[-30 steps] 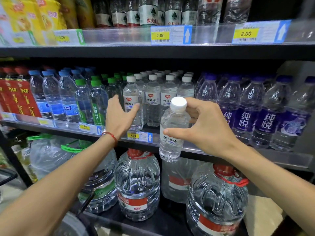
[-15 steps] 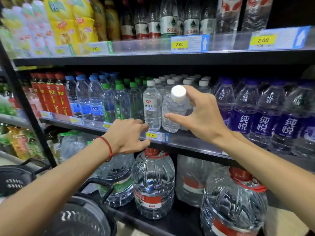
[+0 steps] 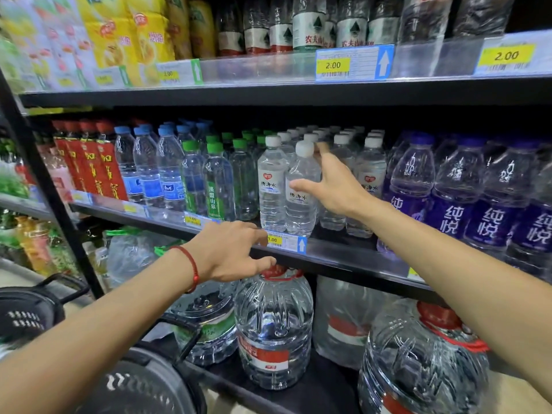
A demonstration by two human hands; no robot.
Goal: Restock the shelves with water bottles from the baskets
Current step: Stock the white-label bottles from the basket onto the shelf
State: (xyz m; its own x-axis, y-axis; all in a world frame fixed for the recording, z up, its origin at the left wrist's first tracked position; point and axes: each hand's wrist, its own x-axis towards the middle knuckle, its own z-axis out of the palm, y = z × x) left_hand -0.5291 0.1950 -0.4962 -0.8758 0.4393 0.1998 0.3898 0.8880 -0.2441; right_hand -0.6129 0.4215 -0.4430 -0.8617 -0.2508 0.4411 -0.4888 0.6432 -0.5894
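Observation:
A clear water bottle [image 3: 300, 201] with a white cap stands at the front of the middle shelf [image 3: 343, 259], right beside a matching white-capped bottle [image 3: 271, 189]. My right hand [image 3: 334, 189] holds it, thumb across the label and fingers reaching behind its neck. More white-capped bottles fill the rows behind. My left hand [image 3: 233, 252], with a red string at the wrist, rests with loosely curled fingers against the shelf's front edge by a price tag and holds nothing. A black basket [image 3: 140, 383] sits at the bottom left; what it holds is hidden.
Purple-labelled bottles [image 3: 454, 210] crowd the shelf to the right, green-capped [image 3: 216, 180] and blue-capped bottles [image 3: 146, 174] to the left. Big red-capped water jugs [image 3: 274, 327] fill the bottom shelf. A second black basket [image 3: 27, 312] is at far left. The upper shelf overhangs.
My right hand lifted the bottle from in front of the shelf edge and set it on the middle shelf. My left hand dropped from the bottle row to the shelf's edge.

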